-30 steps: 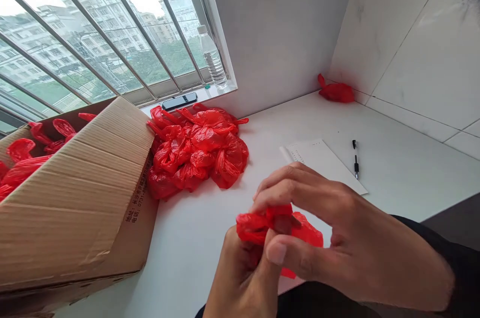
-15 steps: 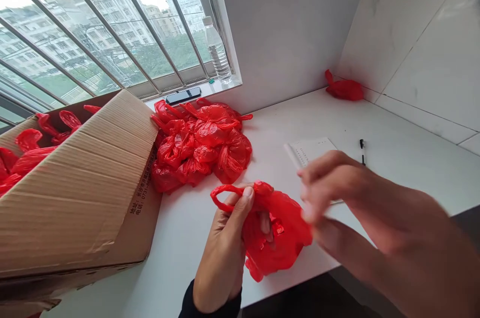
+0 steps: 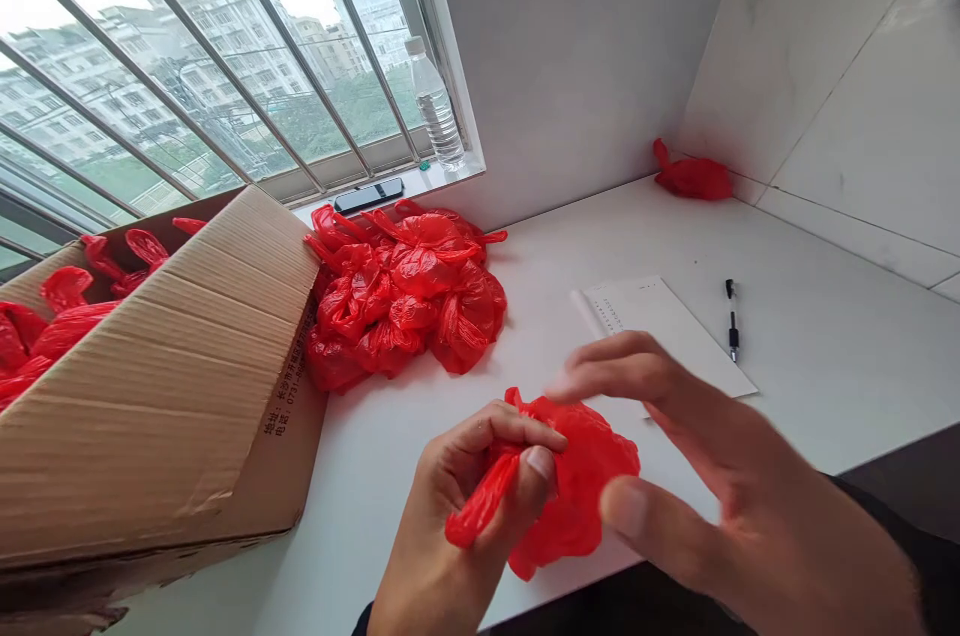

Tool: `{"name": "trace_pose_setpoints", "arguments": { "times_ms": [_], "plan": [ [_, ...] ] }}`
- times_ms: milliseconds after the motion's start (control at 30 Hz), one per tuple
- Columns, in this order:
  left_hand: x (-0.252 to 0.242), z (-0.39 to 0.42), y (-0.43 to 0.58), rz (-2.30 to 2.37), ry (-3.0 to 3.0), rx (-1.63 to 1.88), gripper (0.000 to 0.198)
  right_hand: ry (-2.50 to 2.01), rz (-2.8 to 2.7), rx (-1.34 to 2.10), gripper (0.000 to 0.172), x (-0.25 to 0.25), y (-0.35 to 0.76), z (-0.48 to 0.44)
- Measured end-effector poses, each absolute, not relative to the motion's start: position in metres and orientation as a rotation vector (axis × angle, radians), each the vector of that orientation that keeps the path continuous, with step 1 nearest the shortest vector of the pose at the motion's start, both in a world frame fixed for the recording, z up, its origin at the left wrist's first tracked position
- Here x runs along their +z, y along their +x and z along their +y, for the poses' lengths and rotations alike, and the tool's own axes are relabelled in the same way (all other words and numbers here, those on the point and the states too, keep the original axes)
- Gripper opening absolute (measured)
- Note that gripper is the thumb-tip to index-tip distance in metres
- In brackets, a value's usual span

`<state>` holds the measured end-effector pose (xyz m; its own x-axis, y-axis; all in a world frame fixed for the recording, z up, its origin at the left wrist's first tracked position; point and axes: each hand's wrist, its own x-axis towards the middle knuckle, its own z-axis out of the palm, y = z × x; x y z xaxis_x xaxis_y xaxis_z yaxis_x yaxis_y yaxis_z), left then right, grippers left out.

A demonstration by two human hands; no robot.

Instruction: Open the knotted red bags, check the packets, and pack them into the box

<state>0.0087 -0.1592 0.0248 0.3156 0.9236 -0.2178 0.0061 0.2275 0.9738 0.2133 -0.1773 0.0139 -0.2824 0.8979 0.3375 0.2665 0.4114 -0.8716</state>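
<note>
My left hand [image 3: 472, 496] is closed round the gathered neck of a red plastic bag [image 3: 592, 486], low in the middle of the head view. A handle loop of the bag sticks out between thumb and fingers toward the lower left. The bag's body spreads to the right of that hand, over the table's front edge; its contents do not show. My right hand [image 3: 720, 466] hovers at the bag's right side, fingers and thumb wide apart, holding nothing.
A cardboard box [image 3: 172, 376] with red bags stands at the left. Several tied red bags [image 3: 405, 296] are heaped beside it. A notepad [image 3: 660, 316] and a pen [image 3: 732, 321] lie right of centre. A water bottle [image 3: 436, 106] and a phone [image 3: 369, 195] rest by the window; another red bag [image 3: 694, 176] lies in the far corner.
My left hand has gone from pinching the open bag by a handle to gripping its gathered neck, and the opening has closed up. My right hand has come off the bag's edge.
</note>
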Motion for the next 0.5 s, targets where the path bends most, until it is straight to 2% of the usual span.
{"name": "trace_pose_setpoints", "arguments": {
  "times_ms": [67, 133, 200, 300, 367, 500],
  "plan": [
    [0.026, -0.162, 0.008, 0.993, 1.243, 0.835, 0.013, -0.982, -1.803, 1.085, 0.06, 0.016, 0.209, -0.159],
    [0.025, -0.164, 0.007, 1.001, 1.357, 0.856, 0.009, -0.982, -1.805, 1.273, 0.065, 0.012, 0.208, -0.146],
    [0.02, -0.165, 0.007, 1.068, 1.519, 0.927, 0.008, -1.02, -1.772, 1.379, 0.055, 0.006, 0.208, -0.14],
    [0.007, -0.163, 0.007, 1.164, 1.895, 1.121, 0.032, -0.987, -1.681, 1.501, 0.035, 0.0, 0.208, -0.137],
    [-0.002, -0.161, 0.006, 1.189, 2.131, 1.234, 0.038, -0.936, -1.614, 1.569, 0.035, -0.005, 0.207, -0.136],
    [-0.015, -0.161, 0.006, 1.14, 2.303, 1.358, 0.034, -0.873, -1.632, 1.696, 0.037, -0.012, 0.205, -0.13]
  ]
}}
